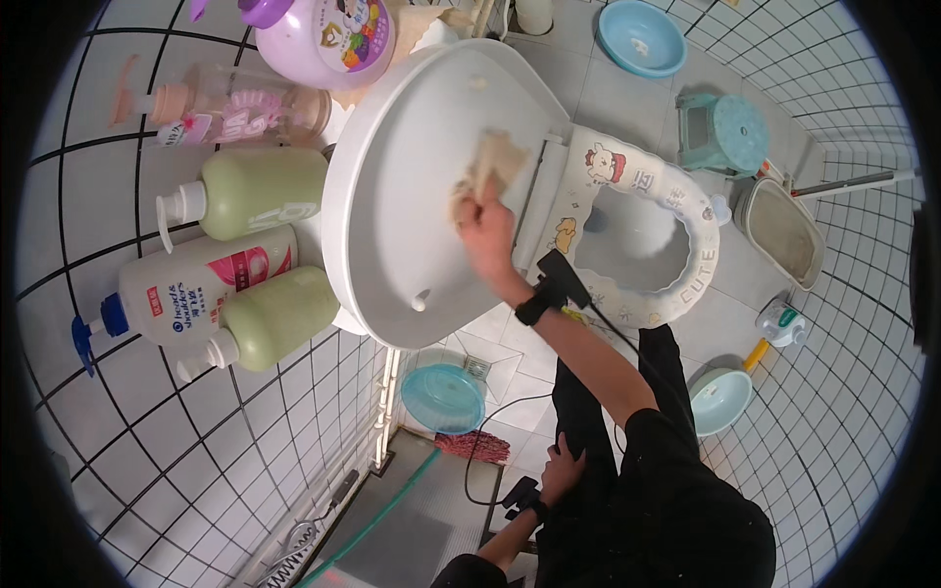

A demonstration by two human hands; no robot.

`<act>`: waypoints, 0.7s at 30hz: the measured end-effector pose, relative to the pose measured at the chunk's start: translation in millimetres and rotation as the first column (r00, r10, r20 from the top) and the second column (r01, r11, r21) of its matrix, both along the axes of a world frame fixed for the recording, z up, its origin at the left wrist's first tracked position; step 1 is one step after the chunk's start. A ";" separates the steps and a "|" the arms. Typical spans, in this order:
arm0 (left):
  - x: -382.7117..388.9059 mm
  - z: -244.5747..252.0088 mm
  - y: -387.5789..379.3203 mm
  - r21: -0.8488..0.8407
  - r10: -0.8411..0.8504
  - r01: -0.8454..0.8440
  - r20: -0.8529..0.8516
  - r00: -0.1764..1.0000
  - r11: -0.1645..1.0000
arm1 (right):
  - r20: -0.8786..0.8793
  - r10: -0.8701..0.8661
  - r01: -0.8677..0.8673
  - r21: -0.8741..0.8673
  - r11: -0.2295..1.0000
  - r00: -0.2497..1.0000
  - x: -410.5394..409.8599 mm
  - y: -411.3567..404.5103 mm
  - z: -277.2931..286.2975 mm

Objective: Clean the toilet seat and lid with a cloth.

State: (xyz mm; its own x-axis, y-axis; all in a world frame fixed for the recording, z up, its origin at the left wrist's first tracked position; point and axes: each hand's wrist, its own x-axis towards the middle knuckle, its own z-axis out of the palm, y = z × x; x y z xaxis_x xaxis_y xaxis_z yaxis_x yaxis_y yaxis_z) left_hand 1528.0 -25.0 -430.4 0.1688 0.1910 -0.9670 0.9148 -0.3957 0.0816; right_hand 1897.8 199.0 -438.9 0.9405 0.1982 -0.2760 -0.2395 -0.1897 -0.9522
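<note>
My right hand (485,239) grips a crumpled beige cloth (502,158) against the inner face of the raised white toilet lid (401,198). The cloth is slightly blurred. Below the hinge lies the toilet seat with a padded cream cover (695,242) bearing cartoon prints and writing, around the open toilet bowl (636,220). My left hand (562,470) rests on the leg of my black trousers (588,411), fingers apart, with nothing seen in it. Each wrist wears a black strap with a small device, and a thin cable runs from it.
Several pump bottles (265,191) stand behind the lid by the tiled wall. A teal stool (739,136), blue basin (643,37), waste bin (783,228) and pale basin (722,400) are on the right. Another blue basin (443,398), red mop head (474,446) and green handle (375,518) lie below.
</note>
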 end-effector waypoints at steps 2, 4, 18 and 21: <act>-5.2 -5.0 -4.8 -0.008 0.005 -0.005 0.015 1.000 1.000 | 0.187 0.011 -0.034 0.120 0.992 0.982 -0.6 4.6 46.2; -3.0 -6.0 -5.2 -0.021 -0.001 0.001 -0.002 1.000 1.000 | 0.288 0.017 -0.071 0.176 0.982 0.957 -9.9 4.5 54.3; 3.5 0.7 -9.5 -0.011 0.027 -0.027 -0.022 0.999 1.000 | 0.063 0.202 -0.211 0.264 0.941 0.977 -32.7 0.3 74.6; -2.7 -8.1 -12.0 -0.024 0.023 -0.023 0.000 1.000 0.999 | 0.349 0.052 -0.171 0.320 0.932 0.936 -35.2 16.2 103.9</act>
